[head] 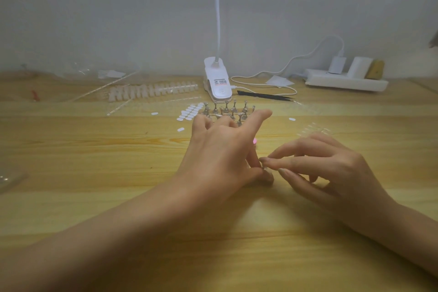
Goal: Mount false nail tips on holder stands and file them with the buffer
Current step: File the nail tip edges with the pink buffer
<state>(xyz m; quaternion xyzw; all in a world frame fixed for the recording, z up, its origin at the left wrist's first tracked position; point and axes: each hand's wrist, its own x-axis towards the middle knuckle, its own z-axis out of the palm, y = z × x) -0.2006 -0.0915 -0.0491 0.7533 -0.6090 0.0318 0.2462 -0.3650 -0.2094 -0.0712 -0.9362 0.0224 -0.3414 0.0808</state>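
Note:
My left hand (222, 152) and my right hand (329, 168) meet fingertip to fingertip over the middle of the wooden table (94, 149). The left thumb and forefinger pinch a small holder stand (265, 168), of which only a greyish bit shows. My right thumb and forefinger close on the same spot, on something too small to make out, likely a nail tip. A small pink spot (255, 141) peeks out behind my left hand. Several metal holder stands (228, 111) stand upright in a cluster just beyond my left fingers. A row of white nail tips (147, 91) lies further back on the left.
A sheet of white oval adhesive tabs (189, 112) lies left of the stands, with loose tabs around. Behind them are a white clip lamp (216, 80), black tweezers (265, 95), a power strip (346, 82) and white and yellow blocks (365, 67). Clear tips (312, 128) lie on the right.

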